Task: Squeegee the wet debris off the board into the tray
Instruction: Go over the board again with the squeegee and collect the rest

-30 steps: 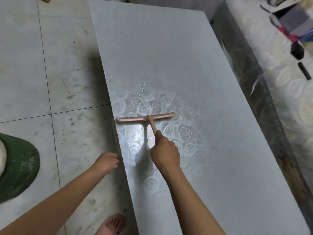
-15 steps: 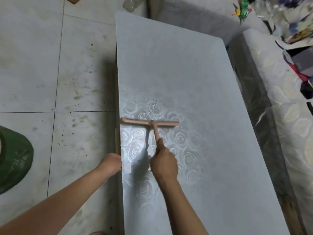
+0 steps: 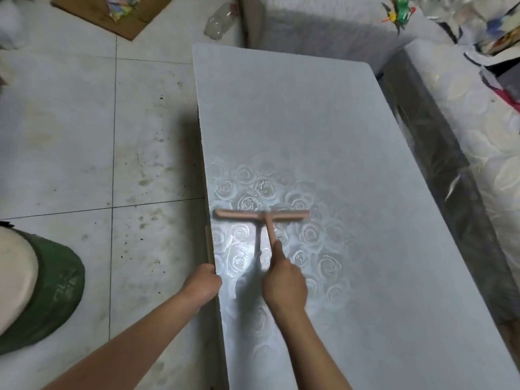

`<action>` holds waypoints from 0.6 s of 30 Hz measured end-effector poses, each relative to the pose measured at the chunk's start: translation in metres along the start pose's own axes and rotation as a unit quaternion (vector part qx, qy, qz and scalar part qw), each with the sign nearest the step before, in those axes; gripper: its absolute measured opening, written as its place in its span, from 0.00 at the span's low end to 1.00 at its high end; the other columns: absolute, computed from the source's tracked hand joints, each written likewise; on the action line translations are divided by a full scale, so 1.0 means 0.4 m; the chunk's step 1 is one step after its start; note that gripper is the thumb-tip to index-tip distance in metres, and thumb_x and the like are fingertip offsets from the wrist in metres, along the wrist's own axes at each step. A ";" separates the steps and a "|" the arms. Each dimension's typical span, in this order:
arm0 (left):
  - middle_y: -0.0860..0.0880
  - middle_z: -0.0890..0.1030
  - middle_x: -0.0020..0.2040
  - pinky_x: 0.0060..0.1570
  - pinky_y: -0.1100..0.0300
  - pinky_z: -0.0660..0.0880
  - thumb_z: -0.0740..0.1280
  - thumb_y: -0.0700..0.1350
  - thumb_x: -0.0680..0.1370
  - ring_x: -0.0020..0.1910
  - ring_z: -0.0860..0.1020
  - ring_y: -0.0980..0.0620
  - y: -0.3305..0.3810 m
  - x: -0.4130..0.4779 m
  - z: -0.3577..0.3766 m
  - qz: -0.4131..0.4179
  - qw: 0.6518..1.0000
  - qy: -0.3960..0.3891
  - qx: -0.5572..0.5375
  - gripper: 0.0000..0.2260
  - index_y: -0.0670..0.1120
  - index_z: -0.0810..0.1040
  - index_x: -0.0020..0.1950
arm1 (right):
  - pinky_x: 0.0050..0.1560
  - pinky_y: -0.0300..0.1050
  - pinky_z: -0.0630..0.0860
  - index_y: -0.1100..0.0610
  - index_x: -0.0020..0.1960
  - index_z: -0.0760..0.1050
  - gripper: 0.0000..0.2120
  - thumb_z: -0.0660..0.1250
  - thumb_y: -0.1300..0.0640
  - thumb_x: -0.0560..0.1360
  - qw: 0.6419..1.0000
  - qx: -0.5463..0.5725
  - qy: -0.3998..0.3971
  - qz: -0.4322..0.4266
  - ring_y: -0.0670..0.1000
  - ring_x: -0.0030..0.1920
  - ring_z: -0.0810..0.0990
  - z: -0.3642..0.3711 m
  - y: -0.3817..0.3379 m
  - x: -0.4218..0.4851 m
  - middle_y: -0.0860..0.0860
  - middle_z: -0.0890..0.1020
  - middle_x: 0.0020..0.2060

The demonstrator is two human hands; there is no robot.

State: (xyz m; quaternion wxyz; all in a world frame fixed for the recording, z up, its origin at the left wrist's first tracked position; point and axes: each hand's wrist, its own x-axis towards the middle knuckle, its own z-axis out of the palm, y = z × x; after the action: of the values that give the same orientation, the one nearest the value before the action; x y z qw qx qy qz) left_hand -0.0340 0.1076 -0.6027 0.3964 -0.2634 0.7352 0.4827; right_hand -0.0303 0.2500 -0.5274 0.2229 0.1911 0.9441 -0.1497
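Observation:
A long pale grey board [image 3: 323, 130] lies across the view, with a wet patch showing a rose pattern near its left edge. A pink T-shaped squeegee [image 3: 261, 215] rests blade-down on that wet patch. My right hand [image 3: 284, 282] is closed around the squeegee's handle, forefinger stretched along it. My left hand [image 3: 204, 284] grips the board's left edge just below the blade's level. Small wet specks [image 3: 264, 185] sit on the board just beyond the blade. A dark tray-like trough [image 3: 439, 153] runs along the board's right side.
Stained white floor tiles [image 3: 84, 153] lie left of the board. A green basin [image 3: 53, 294] sits at the lower left. A cardboard sheet [image 3: 112, 15] and a clear plastic bottle [image 3: 219, 21] lie at the top. Patterned white cloth with clutter [image 3: 484, 88] fills the right.
The view has tilted up, so the board's far end and the floor clutter show. The squeegee blade has turned level and stays on the wet patch. My left hand has moved onto the board's edge.

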 end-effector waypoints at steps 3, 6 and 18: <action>0.45 0.79 0.44 0.39 0.62 0.68 0.61 0.40 0.77 0.38 0.73 0.50 0.004 -0.018 0.018 0.030 0.997 0.036 0.068 0.06 0.42 0.77 0.46 | 0.38 0.44 0.66 0.51 0.71 0.63 0.23 0.52 0.63 0.77 0.999 0.036 0.001 -0.008 0.58 0.47 0.77 -0.037 -0.027 0.061 0.55 0.80 0.50; 0.45 0.76 0.62 0.44 0.62 0.68 0.60 0.38 0.77 0.49 0.75 0.48 0.016 -0.070 0.054 0.060 0.982 0.063 0.167 0.11 0.44 0.76 0.57 | 0.41 0.46 0.69 0.46 0.72 0.62 0.21 0.51 0.56 0.81 0.996 0.082 0.035 -0.028 0.58 0.50 0.78 -0.052 0.070 -0.016 0.54 0.80 0.51; 0.40 0.68 0.71 0.66 0.56 0.65 0.58 0.39 0.77 0.70 0.68 0.42 0.027 -0.266 0.423 0.140 0.914 0.058 0.375 0.20 0.39 0.67 0.70 | 0.55 0.43 0.73 0.35 0.69 0.63 0.21 0.58 0.49 0.77 0.983 0.182 -0.026 -0.025 0.50 0.60 0.76 -0.033 0.813 -0.416 0.42 0.78 0.59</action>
State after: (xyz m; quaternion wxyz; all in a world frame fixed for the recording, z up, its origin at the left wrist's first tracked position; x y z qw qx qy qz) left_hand 0.0713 0.2678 -0.5454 0.3511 -0.0173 0.9133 0.2056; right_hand 0.2417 0.4925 -0.5009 0.2046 0.2013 0.8994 -0.3298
